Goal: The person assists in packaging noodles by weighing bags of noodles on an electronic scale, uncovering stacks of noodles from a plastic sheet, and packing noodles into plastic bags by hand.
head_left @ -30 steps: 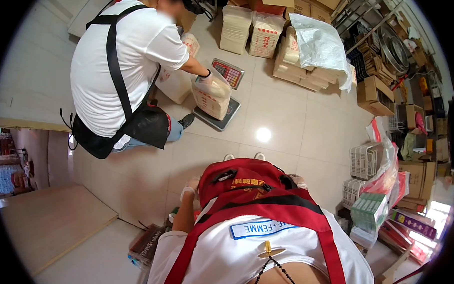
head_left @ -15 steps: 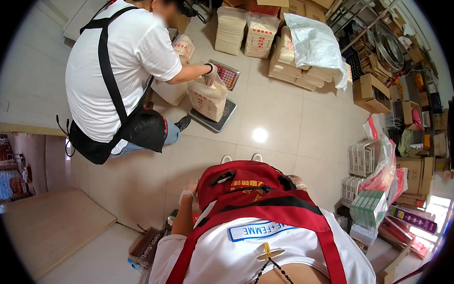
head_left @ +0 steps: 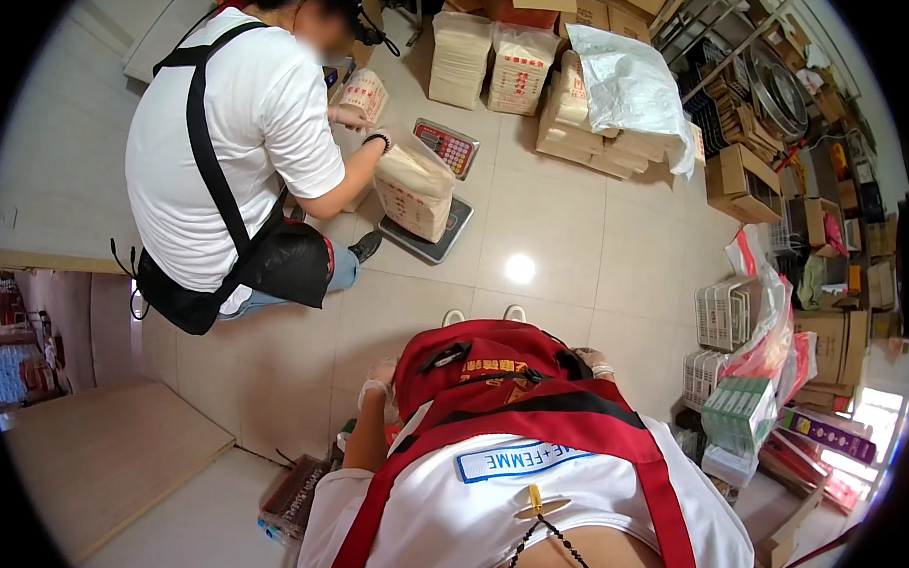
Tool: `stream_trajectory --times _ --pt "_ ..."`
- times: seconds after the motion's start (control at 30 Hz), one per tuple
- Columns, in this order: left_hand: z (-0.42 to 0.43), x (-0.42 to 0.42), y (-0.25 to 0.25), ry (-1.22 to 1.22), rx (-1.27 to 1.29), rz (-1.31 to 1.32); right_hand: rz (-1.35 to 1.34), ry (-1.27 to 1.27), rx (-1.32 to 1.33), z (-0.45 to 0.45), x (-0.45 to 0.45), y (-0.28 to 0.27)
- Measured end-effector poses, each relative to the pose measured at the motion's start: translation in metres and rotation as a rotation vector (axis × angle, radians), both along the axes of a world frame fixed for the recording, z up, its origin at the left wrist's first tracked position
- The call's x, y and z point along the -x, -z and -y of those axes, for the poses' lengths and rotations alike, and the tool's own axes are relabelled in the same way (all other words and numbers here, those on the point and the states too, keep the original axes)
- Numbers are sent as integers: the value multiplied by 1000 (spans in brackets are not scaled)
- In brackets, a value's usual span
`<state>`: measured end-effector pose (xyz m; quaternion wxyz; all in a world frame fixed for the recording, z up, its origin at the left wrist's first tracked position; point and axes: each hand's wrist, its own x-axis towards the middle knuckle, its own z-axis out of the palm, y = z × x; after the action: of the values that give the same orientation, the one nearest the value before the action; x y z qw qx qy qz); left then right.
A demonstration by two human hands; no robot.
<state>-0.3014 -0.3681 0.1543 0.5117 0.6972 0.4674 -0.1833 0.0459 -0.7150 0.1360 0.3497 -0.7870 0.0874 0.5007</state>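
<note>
My left hand (head_left: 381, 375), in a thin clear glove, hangs at the left edge of the red apron (head_left: 497, 368) I wear. On the apron's other side is my right hand (head_left: 596, 363), gloved the same way. The apron covers most of the fingers of both hands, so what they hold, if anything, is hidden. In front of me, a crouching co-worker has gloved hands at a bag with red print (head_left: 416, 190). That bag stands upright on a floor scale (head_left: 453, 232). A second printed bag (head_left: 368, 92) is close to the co-worker's other hand.
The scale's keypad (head_left: 448, 147) lies behind the bag. Stacked packs (head_left: 462, 63) and a plastic-covered pile (head_left: 628, 98) stand at the back. Cardboard boxes (head_left: 743, 186), white baskets (head_left: 724, 315) and a green carton (head_left: 736, 414) line the right. A wooden board (head_left: 110, 466) is at left.
The co-worker's hand has moved from the top of the bag on the scale to its left side, nearer the other hand. My hands look unmoved.
</note>
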Motion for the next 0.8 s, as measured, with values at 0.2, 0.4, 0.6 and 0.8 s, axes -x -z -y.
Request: stream_trajectory --times 0.2,0.4,0.6,0.8 --pt "-5 5 36 336 -213 61 32 -57 -16 10 -7 26" --pt "-9 19 73 427 -295 7 158 112 87 -48 -15 -71" --pt "-64 38 28 1033 -491 -804 415 788 -177 -76 -95 -69" --pt "-36 -158 -95 -193 -41 337 481 2 -724 -314 33 -175"
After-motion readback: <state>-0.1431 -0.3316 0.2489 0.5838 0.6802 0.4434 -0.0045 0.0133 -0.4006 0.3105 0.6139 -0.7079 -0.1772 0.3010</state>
